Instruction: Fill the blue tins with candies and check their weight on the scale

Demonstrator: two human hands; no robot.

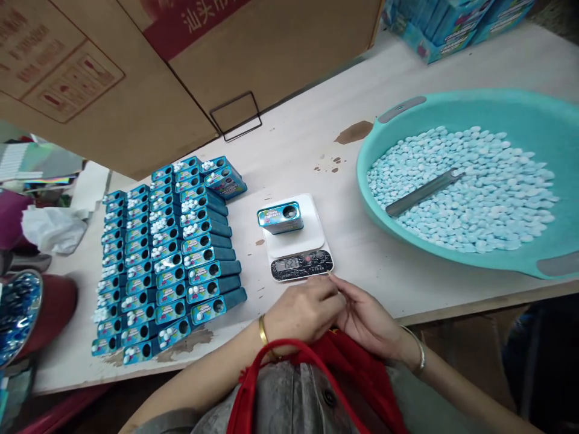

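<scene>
By the scale [296, 243], the curled left grip [307, 306] touches the right grip [367, 316]; I cannot tell whether either clasps anything.

Left hand [302, 310] touching right hand [368, 319], forearms [199, 381] converging

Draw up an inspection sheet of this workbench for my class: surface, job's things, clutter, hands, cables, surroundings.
Surface: white table with brown patches.
Job's things: white scale bearing one blue box; rows of similar boxes to its left; turquoise basin of pale tablets, with a metal tool lying on them.
Clutter: crumpled white tissue at the table's left side.
Hands: left hand and right hand together just in front of the scale; whether they hold anything cannot be told.
Cables: nothing seen.
Surroundings: large carton behind; red bucket at left; blue packs at far right.
</scene>
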